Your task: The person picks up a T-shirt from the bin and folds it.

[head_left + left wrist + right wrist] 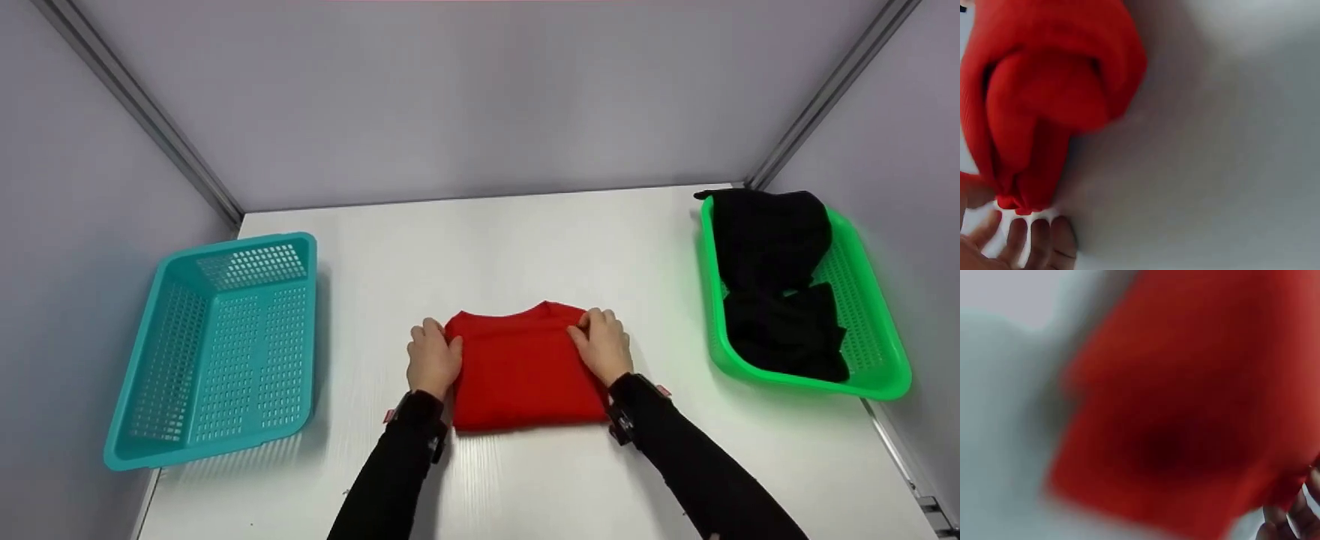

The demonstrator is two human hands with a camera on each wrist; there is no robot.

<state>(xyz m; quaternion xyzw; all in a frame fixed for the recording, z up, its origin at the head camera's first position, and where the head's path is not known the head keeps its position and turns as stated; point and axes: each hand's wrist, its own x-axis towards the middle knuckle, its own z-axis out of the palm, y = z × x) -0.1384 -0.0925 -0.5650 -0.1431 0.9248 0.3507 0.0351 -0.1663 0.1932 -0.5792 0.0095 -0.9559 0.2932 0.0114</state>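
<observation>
A folded red shirt (517, 375) lies on the white table, its curved neckline toward the back. My left hand (433, 358) is at its left edge, with the thumb on the cloth. In the left wrist view, the fingertips (1040, 230) show apart from the end of the red cloth, across a bright gap. My right hand (604, 346) pinches the shirt near its upper right corner. In the right wrist view, the red cloth (1185, 410) is blurred and runs up to the fingers (1276, 517) at the lower right.
A teal perforated basket (309, 337) stands on the left. On the right is a bright green basket (892, 360) with black cloth (772, 240) in it, partly hanging over the rim. Grey-white panels (487, 97) enclose the back and sides of the table.
</observation>
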